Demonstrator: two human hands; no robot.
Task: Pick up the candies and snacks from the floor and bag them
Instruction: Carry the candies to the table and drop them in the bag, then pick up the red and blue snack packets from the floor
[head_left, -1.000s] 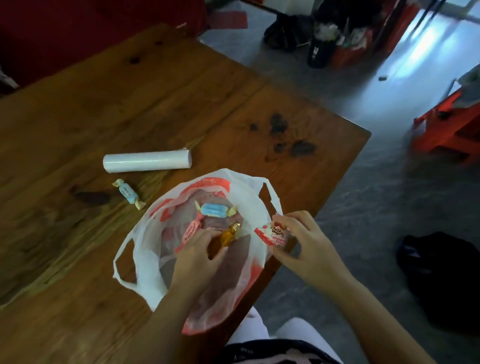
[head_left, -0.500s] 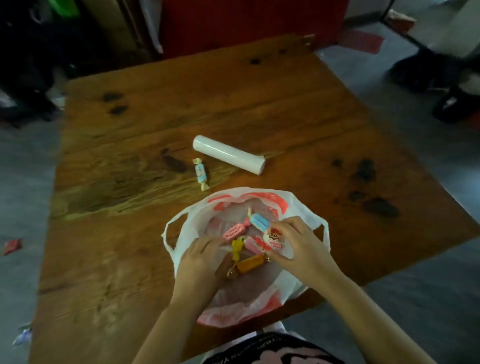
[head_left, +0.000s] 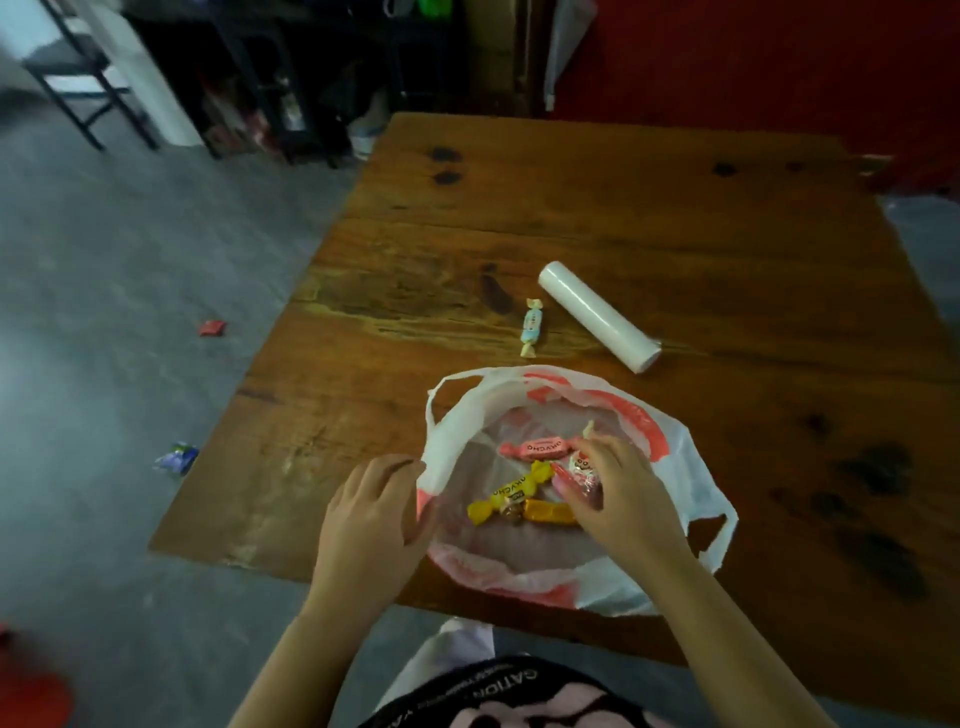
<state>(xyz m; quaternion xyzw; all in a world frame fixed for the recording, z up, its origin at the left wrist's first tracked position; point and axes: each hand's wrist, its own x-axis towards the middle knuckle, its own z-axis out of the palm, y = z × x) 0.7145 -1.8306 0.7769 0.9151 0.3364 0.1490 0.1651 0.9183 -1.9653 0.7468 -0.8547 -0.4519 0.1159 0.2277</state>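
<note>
Just between the hands (head_left: 371, 512) (head_left: 618, 491), candies (head_left: 511, 493) in bag (head_left: 649, 421)

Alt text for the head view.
The right hand holds a red-and-white packet inside a plastic bag on the table beside several candies, while the left hand grips the bag's rim. A blue candy and white roll lie beyond it; a red wrapper and a bluish wrapper lie on the floor.
</note>
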